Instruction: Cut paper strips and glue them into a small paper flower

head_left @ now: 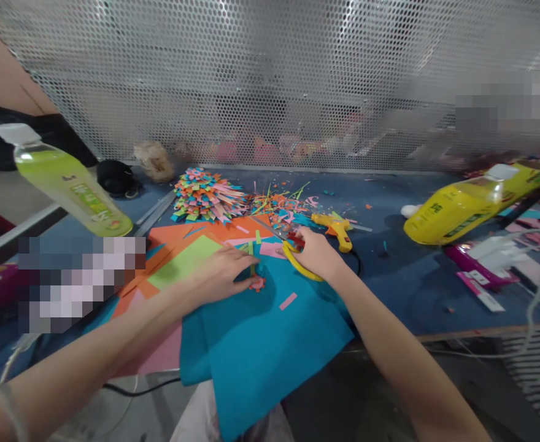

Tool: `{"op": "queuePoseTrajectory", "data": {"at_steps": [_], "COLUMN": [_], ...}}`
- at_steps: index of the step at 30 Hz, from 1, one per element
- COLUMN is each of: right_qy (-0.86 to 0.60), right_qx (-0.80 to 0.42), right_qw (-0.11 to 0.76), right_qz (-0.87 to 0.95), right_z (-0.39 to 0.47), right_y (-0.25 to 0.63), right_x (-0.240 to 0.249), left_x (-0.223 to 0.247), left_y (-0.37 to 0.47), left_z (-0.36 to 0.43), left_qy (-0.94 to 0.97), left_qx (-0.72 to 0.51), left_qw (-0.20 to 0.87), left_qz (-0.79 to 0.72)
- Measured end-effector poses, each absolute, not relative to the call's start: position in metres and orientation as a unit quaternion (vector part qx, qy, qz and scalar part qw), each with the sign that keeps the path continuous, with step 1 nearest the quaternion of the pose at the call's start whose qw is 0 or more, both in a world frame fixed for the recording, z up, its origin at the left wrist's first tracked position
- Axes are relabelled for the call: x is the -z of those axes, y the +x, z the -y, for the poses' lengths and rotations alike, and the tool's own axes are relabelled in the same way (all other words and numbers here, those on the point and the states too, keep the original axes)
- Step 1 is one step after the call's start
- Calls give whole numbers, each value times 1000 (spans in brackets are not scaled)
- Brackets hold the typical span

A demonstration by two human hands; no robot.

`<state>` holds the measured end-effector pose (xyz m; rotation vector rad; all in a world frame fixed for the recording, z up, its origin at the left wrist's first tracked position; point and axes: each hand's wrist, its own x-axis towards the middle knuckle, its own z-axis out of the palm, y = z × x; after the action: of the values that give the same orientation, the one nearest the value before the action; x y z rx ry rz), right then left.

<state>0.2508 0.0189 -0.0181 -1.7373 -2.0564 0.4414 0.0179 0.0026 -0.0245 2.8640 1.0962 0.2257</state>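
Note:
My left hand is over the blue sheet, thumb and fingers curled round a small paper flower with a pink face and red fringe. A narrow green strip runs beside its fingertips. My right hand is closed on scissors with yellow and red handles. Their blades point up and left, over pink paper pieces. A short pink strip lies loose on the blue sheet. Green and orange sheets lie under and beside my left forearm.
Behind my hands stand a cone of fringed coloured paper and a heap of scraps. A yellow glue gun lies right of them. Drink bottles stand at left and right. A perforated metal panel closes the back.

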Motion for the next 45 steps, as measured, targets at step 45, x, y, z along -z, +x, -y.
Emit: {"op": "queuePoseTrajectory", "data": {"at_steps": [45], "right_qy": [-430], "right_qx": [-445], "right_qw": [497], "right_qz": [608], "right_z": [-8], "right_y": [231], "right_x": [11], "left_x": [29], "left_y": [36], "left_z": [-4], "left_qy": [631], "left_qx": [-362], "left_qw": [581], "left_qz": [-365]}}
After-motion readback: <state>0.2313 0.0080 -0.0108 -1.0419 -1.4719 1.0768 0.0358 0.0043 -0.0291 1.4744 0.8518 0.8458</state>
